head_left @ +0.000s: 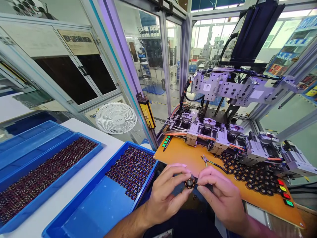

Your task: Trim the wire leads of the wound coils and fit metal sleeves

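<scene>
Between the thumb and fingers of my left hand is a small round motor stator, with copper windings around a dark core. Close on its right side, my right hand pinches what looks like a thin wire at the stator's edge; the fingertips hide most of it. Both hands are held in front of my body, near the front edge of the orange work board. A pair of cutting pliers with dark handles lies on the board beyond my right hand.
Many similar stators lie on the board's right side. Behind them stands a winding machine with several fixtures. Left are a blue tray partly filled with stators, another full tray and a white fan. Coloured buttons sit at the board's right end.
</scene>
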{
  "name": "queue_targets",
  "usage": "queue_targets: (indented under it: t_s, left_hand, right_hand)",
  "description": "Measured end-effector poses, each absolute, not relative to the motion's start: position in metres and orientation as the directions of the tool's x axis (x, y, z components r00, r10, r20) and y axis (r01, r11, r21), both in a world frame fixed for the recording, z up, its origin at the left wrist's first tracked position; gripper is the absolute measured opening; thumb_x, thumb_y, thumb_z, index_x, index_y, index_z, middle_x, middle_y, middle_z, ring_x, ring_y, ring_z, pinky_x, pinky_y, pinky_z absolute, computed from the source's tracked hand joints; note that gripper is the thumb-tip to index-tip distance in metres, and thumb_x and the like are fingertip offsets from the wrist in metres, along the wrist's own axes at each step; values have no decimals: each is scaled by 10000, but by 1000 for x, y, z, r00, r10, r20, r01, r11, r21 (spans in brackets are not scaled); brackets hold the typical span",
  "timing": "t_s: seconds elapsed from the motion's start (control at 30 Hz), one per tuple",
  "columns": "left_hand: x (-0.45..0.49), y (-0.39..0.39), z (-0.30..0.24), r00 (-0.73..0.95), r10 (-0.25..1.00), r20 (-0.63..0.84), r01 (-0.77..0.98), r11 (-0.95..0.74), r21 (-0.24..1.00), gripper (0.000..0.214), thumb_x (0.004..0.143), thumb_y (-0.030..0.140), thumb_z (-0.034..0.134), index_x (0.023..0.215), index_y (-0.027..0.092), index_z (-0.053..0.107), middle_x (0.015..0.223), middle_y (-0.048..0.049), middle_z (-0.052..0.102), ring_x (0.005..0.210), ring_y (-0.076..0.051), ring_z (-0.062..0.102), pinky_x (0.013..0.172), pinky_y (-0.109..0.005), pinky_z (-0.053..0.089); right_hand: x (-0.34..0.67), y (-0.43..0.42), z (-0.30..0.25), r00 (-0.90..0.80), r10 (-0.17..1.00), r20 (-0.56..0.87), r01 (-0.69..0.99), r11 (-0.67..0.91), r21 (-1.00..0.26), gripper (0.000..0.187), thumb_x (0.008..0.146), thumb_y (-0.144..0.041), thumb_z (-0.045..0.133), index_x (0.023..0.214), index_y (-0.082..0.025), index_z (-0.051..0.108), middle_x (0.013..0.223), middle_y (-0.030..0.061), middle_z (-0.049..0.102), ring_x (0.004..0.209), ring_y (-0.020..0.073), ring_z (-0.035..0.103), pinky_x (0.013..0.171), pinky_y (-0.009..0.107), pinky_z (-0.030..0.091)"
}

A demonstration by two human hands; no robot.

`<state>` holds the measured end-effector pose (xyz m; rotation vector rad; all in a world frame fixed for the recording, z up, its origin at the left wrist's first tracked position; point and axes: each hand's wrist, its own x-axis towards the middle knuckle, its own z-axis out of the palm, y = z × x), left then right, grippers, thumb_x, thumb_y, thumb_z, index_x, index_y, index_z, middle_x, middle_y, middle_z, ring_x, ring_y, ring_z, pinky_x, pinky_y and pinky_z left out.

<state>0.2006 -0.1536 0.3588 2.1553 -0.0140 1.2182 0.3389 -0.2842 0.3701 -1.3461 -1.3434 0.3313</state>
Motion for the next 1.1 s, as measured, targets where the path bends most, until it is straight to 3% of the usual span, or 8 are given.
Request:
queue_targets:
  t_s: [0.1, 0.23, 0.4, 0.53, 0.73, 1.1]
  left_hand:
    - [200, -155, 360, 564, 305, 767, -313, -781, 540, 352, 779, 41, 705, 1115, 127, 640, 1012, -116, 688, 1010, -213, 650, 916, -355, 555]
    - [200, -155, 361, 571, 326, 754, -317, -759, 569, 348, 775, 50, 714, 1106, 134, 647, 1001, -111, 692, 1005, -211, 651, 912, -350, 554]
    - [199, -154, 359, 600, 356, 717, -344, -694, 633, 355, 770, 86, 738, 1112, 148, 661, 1005, -108, 699, 999, -216, 659, 911, -354, 545]
    - [199, -155, 357, 618, 398, 678, -365, -619, 696, 343, 777, 121, 746, 1108, 171, 676, 1005, -110, 709, 971, -225, 671, 876, -367, 555]
    - [200, -155, 357, 616, 437, 655, -375, -569, 732, 334, 779, 153, 755, 1103, 197, 689, 990, -107, 717, 946, -231, 679, 843, -378, 564]
    - [199, -155, 360, 645, 389, 658, -367, -597, 713, 320, 804, 177, 735, 1119, 180, 680, 984, -119, 717, 936, -227, 677, 831, -369, 568]
  right_hand:
    - [339, -286, 369, 292, 804, 518, 521, 321, -791, 147, 897, -96, 597, 974, -222, 600, 890, 13, 584, 841, 129, 581, 762, 226, 474]
    - [341, -284, 366, 317, 810, 494, 435, 339, -834, 147, 891, -150, 635, 1005, -242, 628, 911, 14, 597, 863, 142, 585, 781, 235, 471]
    - [341, -277, 358, 386, 890, 243, 34, 250, -968, 52, 913, -247, 645, 869, -254, 671, 840, -4, 592, 807, 133, 567, 740, 220, 461]
    - [339, -271, 349, 385, 920, 74, -218, 169, -961, 128, 852, -338, 722, 824, -218, 685, 820, 6, 583, 775, 140, 542, 706, 231, 446]
    - [338, -271, 348, 410, 908, 88, -215, 190, -958, 264, 894, -426, 649, 784, -187, 674, 751, 18, 562, 711, 156, 505, 675, 271, 425]
    - [339, -277, 364, 403, 889, 219, 32, 225, -974, 204, 907, -313, 655, 743, -194, 641, 745, 7, 564, 707, 136, 528, 657, 232, 437]
